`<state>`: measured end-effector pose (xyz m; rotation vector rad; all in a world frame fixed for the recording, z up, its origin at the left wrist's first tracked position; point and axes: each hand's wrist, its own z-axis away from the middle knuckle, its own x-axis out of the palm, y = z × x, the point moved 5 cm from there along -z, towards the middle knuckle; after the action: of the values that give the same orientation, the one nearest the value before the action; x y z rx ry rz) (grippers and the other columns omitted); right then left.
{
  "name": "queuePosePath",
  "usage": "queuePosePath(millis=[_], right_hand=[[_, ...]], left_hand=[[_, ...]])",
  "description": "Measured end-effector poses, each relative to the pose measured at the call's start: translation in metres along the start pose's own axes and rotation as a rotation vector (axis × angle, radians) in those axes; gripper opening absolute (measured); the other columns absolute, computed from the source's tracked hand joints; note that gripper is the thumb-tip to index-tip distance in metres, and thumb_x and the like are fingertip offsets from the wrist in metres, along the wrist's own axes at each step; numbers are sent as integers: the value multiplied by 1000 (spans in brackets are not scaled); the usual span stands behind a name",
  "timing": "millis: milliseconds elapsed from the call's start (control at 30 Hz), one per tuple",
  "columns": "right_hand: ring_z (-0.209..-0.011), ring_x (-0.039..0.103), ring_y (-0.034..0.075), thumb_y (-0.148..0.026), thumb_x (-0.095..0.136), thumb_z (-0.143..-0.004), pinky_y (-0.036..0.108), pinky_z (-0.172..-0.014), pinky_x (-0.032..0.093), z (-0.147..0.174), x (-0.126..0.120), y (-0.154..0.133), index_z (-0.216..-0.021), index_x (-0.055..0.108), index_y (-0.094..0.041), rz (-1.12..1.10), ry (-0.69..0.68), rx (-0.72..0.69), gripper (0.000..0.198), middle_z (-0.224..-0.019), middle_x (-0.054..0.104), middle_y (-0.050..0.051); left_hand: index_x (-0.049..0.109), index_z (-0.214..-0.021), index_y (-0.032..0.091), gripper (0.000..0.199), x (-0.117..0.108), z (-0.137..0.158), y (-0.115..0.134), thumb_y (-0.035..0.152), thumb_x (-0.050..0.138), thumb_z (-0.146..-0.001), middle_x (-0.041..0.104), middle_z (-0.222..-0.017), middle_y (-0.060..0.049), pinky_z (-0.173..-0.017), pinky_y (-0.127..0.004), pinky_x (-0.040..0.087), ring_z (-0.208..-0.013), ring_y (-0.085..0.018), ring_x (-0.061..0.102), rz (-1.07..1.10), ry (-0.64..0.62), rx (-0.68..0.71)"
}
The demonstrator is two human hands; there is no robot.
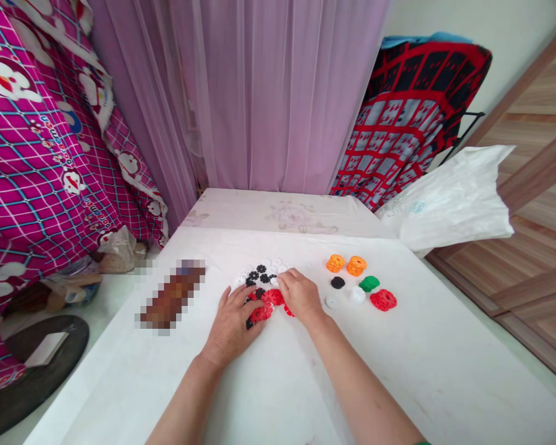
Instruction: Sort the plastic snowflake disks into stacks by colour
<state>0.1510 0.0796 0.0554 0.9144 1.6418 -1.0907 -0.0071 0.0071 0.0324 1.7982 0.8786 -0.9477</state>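
A loose pile of flower-shaped plastic discs lies on the white table between my hands. It has red discs (272,297) at the near side, black discs (261,269) further up and white discs (272,264) at the back. My left hand (234,321) rests flat on the pile's left side, fingers apart, over red and black pieces. My right hand (301,298) is at the pile's right side, fingers curled and pinched at a white disc (274,280). Its palm hides some red pieces below.
To the right stand two orange stacks (335,263), a black stack (338,282), a green stack (369,283), a white stack (357,295) and a red stack (383,300). One white disc (331,302) lies nearer. A blurred item (173,296) is at left; a white bag (458,204) hangs beyond.
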Motion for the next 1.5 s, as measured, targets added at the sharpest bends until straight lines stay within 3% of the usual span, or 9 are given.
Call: queuePosePath(millis=[100, 233, 433, 567, 767, 900, 1033, 1267, 1500], right_hand=[[-78, 63, 14, -28, 41, -94, 23, -67, 39, 21, -9, 27, -92, 70, -23, -127, 85, 159, 29, -92, 71, 2], [-63, 60, 14, -36, 43, -91, 23, -60, 37, 60, -7, 57, -83, 70, -24, -284, 0, 243, 31, -69, 68, -1], [-75, 63, 15, -30, 43, -90, 25, -71, 41, 91, -6, 67, -93, 69, -23, -237, -11, 264, 27, -89, 69, 1], [-84, 63, 15, -35, 55, -85, 24, -71, 41, 96, -7, 56, -104, 66, -26, -134, -91, 213, 24, -103, 65, 2], [-87, 62, 14, -27, 57, -84, 22, -68, 39, 97, -4, 49, -93, 66, -25, -30, -65, 247, 13, -97, 65, 1], [-82, 62, 13, -30, 59, -85, 22, -66, 38, 95, -6, 61, -93, 68, -24, -4, 34, 258, 14, -94, 66, 0], [-78, 62, 13, -36, 55, -89, 23, -64, 38, 90, -18, 89, -99, 68, -24, 51, 175, 397, 21, -97, 67, 2], [-78, 61, 13, -38, 52, -91, 24, -62, 36, 78, -16, 100, -99, 68, -24, 98, 119, 478, 23, -99, 65, 2], [-82, 61, 14, -37, 53, -91, 24, -63, 35, 80, -13, 99, -105, 65, -23, 61, 106, 472, 23, -103, 65, 2]], left_hand=[[70, -106, 28, 29, -2, 1, -7, 26, 61, -79, 59, -136, -7, -114, -61, 26, -131, -31, 48, -25, 16, -36], [69, -107, 29, 33, -1, 1, -12, 19, 54, -80, 59, -137, -5, -112, -61, 27, -132, -30, 47, -34, 5, -46], [70, -105, 29, 27, 4, 0, -17, 30, 51, -87, 60, -135, -7, -110, -61, 32, -131, -30, 49, -20, 23, -69], [66, -118, 30, 36, 7, -1, -17, 43, 56, -86, 54, -142, -9, -110, -61, 31, -134, -33, 45, -54, 18, -31], [67, -118, 33, 37, 11, -1, -18, 46, 59, -85, 51, -145, -8, -111, -62, 29, -137, -34, 41, -93, -11, -16], [68, -115, 31, 36, 11, -1, -18, 47, 59, -84, 52, -144, -8, -111, -62, 29, -137, -35, 42, -83, 12, -9], [69, -113, 30, 34, 11, 0, -18, 45, 57, -85, 53, -143, -9, -111, -61, 30, -136, -34, 43, -74, 30, -4], [69, -113, 29, 34, 11, -1, -19, 44, 57, -84, 54, -142, -9, -111, -61, 31, -135, -34, 44, -63, 38, 0], [68, -114, 29, 35, 11, 0, -19, 44, 57, -84, 53, -143, -9, -111, -61, 31, -136, -34, 44, -67, 27, -4]])
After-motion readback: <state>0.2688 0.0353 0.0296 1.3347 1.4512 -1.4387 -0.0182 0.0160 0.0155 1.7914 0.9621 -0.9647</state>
